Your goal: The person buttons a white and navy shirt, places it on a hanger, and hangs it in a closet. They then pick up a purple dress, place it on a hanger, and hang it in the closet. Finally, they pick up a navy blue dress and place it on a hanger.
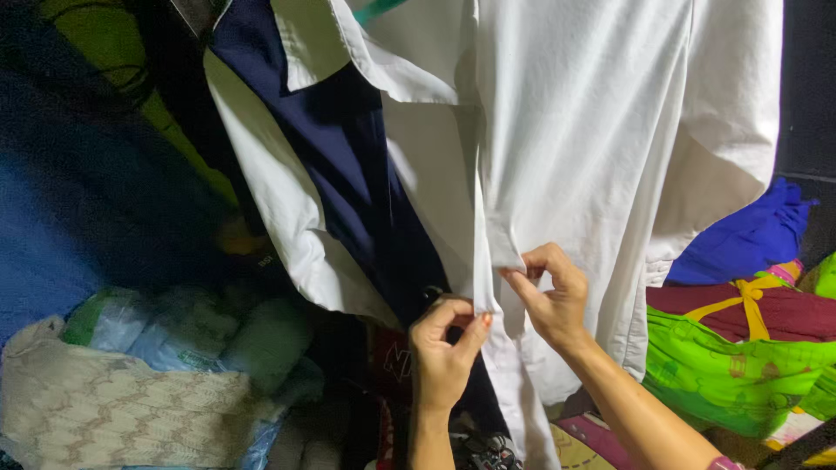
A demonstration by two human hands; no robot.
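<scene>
A white shirt [592, 130] hangs in front of me, its front open over a dark navy garment [366, 183] behind it. My left hand [446, 352] pinches the edge of the left front panel near the bottom, thumb and fingers closed on the cloth. My right hand [550, 292] grips the edge of the right front panel just beside it, a little higher. The two hands sit close together at the shirt's placket. A sleeve of the shirt [731, 113] hangs at the right.
Bright green bundles with a maroon cloth and yellow ribbon [740, 339] lie at the right, a blue cloth [749, 235] above them. A cream knitted piece [113, 409] and plastic-wrapped items [183, 331] sit low on the left. Dark blue fabric [78, 200] fills the left.
</scene>
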